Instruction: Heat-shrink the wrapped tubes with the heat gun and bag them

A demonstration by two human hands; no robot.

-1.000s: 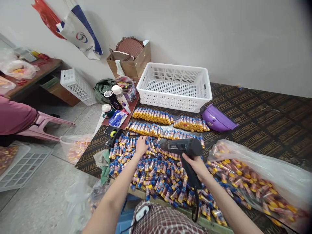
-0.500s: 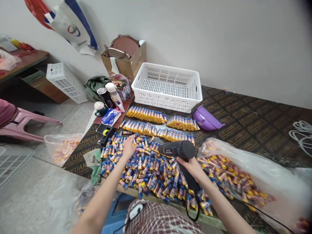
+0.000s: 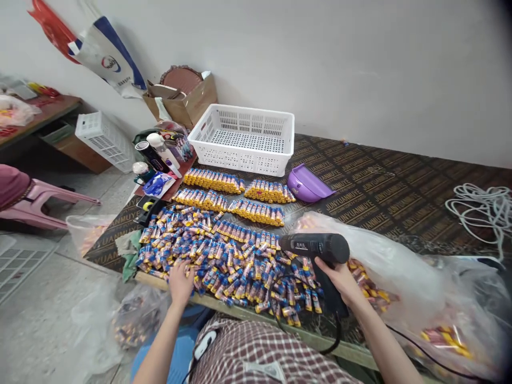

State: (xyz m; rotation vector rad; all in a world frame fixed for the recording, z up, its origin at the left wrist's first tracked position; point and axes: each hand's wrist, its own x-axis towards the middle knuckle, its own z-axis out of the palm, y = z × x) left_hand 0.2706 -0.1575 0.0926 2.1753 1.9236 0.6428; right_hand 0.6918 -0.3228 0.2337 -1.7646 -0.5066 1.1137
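Right hand [image 3: 340, 277] wrapped tight around the grip of the black heat gun [image 3: 316, 248], nozzle aimed leftward over the loose blue-and-yellow tubes [image 3: 224, 261]. Left hand [image 3: 180, 281] lies fingers spread, palm down, on the near-left edge of that pile, pinching nothing that I can make out. Beyond the pile: tidy rows of tubes [image 3: 234, 194], then a white basket [image 3: 244, 138]. Right of the gun: a clear bag [image 3: 404, 277] of more tubes. Judgement: heating step underway; next calls for sweeping the nozzle evenly while the left hand stays clear of it.
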